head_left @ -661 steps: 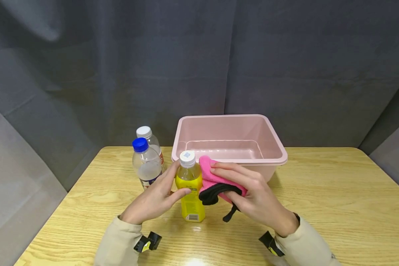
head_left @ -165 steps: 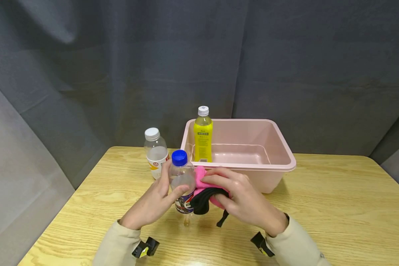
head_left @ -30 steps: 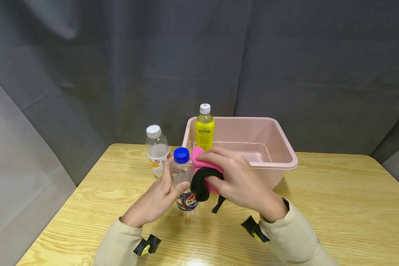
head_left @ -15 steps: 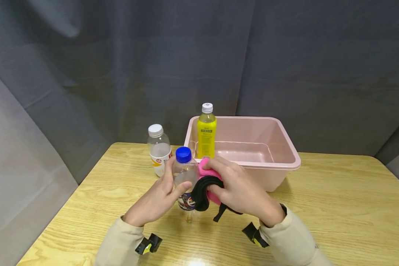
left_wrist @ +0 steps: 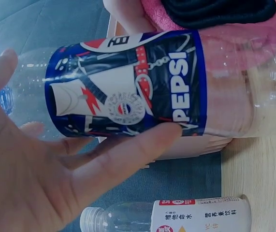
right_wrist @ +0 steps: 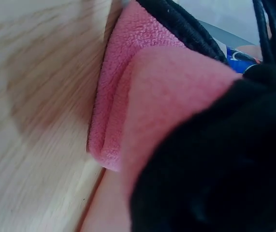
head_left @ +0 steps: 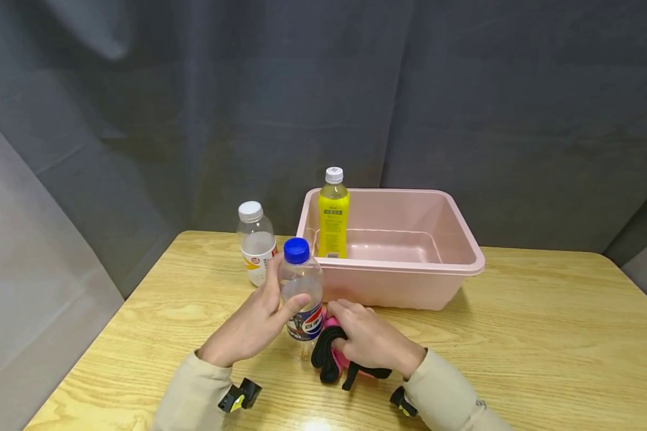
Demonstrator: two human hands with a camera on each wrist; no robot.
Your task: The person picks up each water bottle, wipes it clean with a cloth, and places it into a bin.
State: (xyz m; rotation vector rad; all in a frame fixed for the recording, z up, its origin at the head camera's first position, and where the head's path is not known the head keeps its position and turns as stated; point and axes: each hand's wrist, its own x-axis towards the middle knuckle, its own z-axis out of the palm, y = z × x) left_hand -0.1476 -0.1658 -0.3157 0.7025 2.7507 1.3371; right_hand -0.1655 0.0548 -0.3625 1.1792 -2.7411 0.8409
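Observation:
In the head view my left hand grips a clear Pepsi bottle with a blue cap, upright at the middle of the table. The left wrist view shows its Pepsi label close up, with fingers round the upper part. My right hand holds a folded pink and black cloth low at the bottle's right side. Up close in the right wrist view, the fluffy pink cloth lies near the tabletop and hides the right fingers.
A pink plastic basin stands behind the hands, with a yellow-labelled bottle upright in its left end. To the left of the basin stands a white-capped clear bottle. A dark curtain hangs behind the wooden table.
The yellow bottle went from the left hand into the basin, and the Pepsi bottle took its place. Over the last second the right hand moved the cloth from the bottle's shoulder down towards its base.

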